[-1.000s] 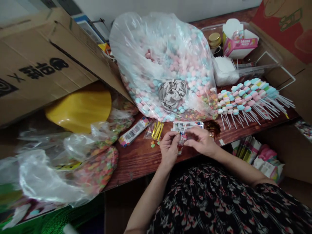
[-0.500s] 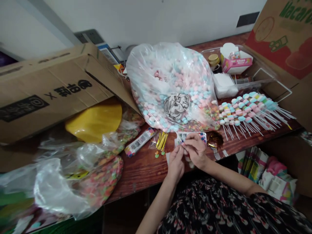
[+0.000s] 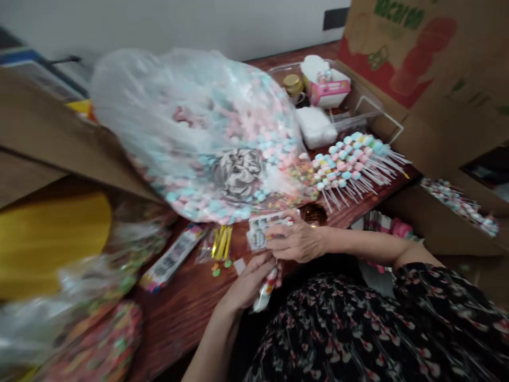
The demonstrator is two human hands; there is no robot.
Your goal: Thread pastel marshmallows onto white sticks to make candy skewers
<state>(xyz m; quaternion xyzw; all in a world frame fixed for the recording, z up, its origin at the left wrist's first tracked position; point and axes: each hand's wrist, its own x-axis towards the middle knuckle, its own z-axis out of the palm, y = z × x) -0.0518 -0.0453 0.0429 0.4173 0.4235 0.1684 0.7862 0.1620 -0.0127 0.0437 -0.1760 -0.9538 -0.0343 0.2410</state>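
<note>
My left hand [image 3: 252, 278] is closed around a candy skewer in a clear wrapper [image 3: 263, 296]. Its pale, red and orange pieces hang below the fingers, close to the table's front edge. Just above, my right hand [image 3: 296, 241] has its fingers bent together near the skewer's upper end; what they pinch is hidden. Printed cards [image 3: 257, 233] lie partly beneath the right hand. Left of them are gold twist ties [image 3: 221, 243], a small white slip [image 3: 239, 266] and loose gummy candies [image 3: 216, 270].
A large clear bag of marshmallows [image 3: 238, 119] fills the middle of the table. Candy skewers on white sticks [image 3: 350, 159] lie at right, before a clear plastic bin [image 3: 366, 109]. Cardboard boxes [image 3: 417, 63] stand on both sides. A printed packet [image 3: 170, 260] and gummy bags [image 3: 103, 339] lie left.
The view has swung right, so the table's things sit further left. My hands have come nearer the front edge, the right one now above the left, and the wrapped skewer shows below the left hand.
</note>
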